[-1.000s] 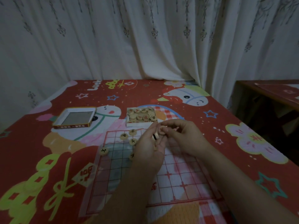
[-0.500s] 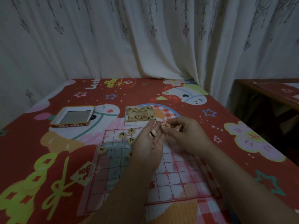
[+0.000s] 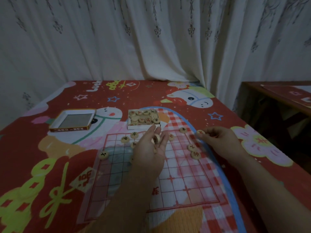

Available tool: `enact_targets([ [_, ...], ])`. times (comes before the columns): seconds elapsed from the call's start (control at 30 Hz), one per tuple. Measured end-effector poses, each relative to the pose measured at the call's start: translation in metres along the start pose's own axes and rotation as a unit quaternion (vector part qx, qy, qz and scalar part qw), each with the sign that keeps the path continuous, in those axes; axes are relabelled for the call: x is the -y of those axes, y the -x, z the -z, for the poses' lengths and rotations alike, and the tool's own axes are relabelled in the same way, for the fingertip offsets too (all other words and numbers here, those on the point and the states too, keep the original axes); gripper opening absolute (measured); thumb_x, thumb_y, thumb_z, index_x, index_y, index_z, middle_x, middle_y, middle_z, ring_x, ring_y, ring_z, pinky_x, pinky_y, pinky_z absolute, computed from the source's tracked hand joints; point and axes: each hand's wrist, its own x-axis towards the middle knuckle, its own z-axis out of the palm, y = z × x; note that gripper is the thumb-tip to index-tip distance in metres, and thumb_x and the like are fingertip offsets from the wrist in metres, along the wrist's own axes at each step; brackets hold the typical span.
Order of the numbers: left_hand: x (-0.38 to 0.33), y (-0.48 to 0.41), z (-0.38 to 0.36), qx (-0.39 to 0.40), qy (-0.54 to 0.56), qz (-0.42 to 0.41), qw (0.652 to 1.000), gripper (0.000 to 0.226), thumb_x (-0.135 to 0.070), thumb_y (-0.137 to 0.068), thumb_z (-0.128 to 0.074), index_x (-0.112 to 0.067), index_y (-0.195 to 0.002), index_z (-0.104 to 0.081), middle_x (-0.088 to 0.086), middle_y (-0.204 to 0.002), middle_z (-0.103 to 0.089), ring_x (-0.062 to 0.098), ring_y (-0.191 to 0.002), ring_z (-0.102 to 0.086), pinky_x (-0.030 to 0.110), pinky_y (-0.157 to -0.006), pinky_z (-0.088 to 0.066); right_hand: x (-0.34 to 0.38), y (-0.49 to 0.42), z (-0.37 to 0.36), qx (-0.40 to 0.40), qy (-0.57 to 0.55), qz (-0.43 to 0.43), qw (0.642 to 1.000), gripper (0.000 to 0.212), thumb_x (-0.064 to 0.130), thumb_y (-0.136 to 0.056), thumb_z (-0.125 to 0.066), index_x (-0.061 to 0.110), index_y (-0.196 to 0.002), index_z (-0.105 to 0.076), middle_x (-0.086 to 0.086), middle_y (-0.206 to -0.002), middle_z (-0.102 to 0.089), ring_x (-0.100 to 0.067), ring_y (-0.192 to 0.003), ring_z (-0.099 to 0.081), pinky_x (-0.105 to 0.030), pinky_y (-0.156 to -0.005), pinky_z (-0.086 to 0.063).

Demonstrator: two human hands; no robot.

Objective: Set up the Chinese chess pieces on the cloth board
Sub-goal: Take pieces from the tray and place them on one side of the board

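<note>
The thin cloth board (image 3: 176,179) with red grid lines lies on the red patterned blanket. Several round wooden pieces stand near its far edge, black-marked at the left (image 3: 125,139) and red-marked at the right (image 3: 195,154). One black piece (image 3: 103,155) sits off the left edge. My left hand (image 3: 149,153) hovers palm up over the board, cupping a few pieces (image 3: 156,138) in its fingers. My right hand (image 3: 218,142) is past the board's far right corner and pinches a red-marked piece (image 3: 200,132) at its fingertips.
A small white box (image 3: 143,119) holding several more pieces stands just beyond the board. Its empty lid (image 3: 74,121) lies to the left. A curtain hangs behind the bed. A wooden table (image 3: 277,98) stands at the right.
My right hand took a red piece from my left hand and carried it right, to the board's far right corner. My left hand stayed over the board.
</note>
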Motion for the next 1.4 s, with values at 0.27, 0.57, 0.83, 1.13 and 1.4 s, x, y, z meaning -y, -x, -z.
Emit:
enact_targets([
  [0.27, 0.002, 0.0, 0.003, 0.019, -0.03, -0.01, 0.999, 0.025, 0.006, -0.097, -0.048, 0.0, -0.118, -0.059, 0.014, -0.122, -0.061, 0.026, -0.104, -0.063, 0.037, -0.089, -0.056, 0.008, 0.005, 0.0, 0.083, -0.05, -0.029, 0.995, 0.013, 0.021, -0.085, -0.074, 0.014, -0.095, -0.075, -0.003, -0.088, -0.077, -0.018, -0.084, -0.073, -0.02, -0.069, -0.059],
  [0.57, 0.006, 0.0, 0.0, 0.008, -0.044, -0.006, 0.999, 0.02, 0.009, -0.092, -0.055, -0.003, -0.106, -0.064, 0.015, -0.115, -0.065, 0.029, -0.106, -0.066, 0.036, -0.08, -0.061, 0.007, 0.036, 0.028, 0.164, -0.038, -0.017, 0.986, 0.015, 0.018, -0.084, -0.073, 0.013, -0.098, -0.073, -0.016, -0.092, -0.072, -0.025, -0.077, -0.07, -0.024, -0.064, -0.053],
  [0.83, 0.007, 0.004, -0.003, 0.025, -0.031, 0.021, 0.999, 0.035, 0.005, -0.098, -0.042, 0.004, -0.133, -0.048, 0.024, -0.129, -0.056, 0.035, -0.113, -0.06, 0.045, -0.098, -0.05, -0.003, 0.072, 0.045, 0.247, -0.029, 0.006, 0.969, 0.021, 0.025, -0.078, -0.076, 0.026, -0.099, -0.077, -0.009, -0.099, -0.072, -0.016, -0.094, -0.07, -0.023, -0.086, -0.054],
  [1.13, 0.009, 0.005, -0.004, 0.022, -0.021, 0.04, 0.999, 0.028, -0.004, -0.101, -0.043, 0.008, -0.124, -0.054, 0.027, -0.122, -0.06, 0.039, -0.114, -0.06, 0.049, -0.1, -0.049, -0.008, 0.078, 0.04, 0.239, 0.065, 0.043, 0.968, 0.027, 0.043, -0.077, -0.074, 0.044, -0.105, -0.073, 0.009, -0.096, -0.064, -0.009, -0.092, -0.063, -0.033, -0.088, -0.052],
  [1.4, 0.011, 0.006, -0.003, 0.031, -0.024, 0.073, 0.997, 0.028, -0.007, -0.102, -0.04, 0.005, -0.117, -0.059, 0.026, -0.118, -0.064, 0.038, -0.112, -0.062, 0.048, -0.093, -0.052, 0.001, 0.081, 0.035, 0.205, 0.028, 0.039, 0.978, 0.03, 0.04, -0.088, -0.065, 0.039, -0.118, -0.068, 0.008, -0.094, -0.071, -0.009, -0.085, -0.068, -0.027, -0.079, -0.054],
])
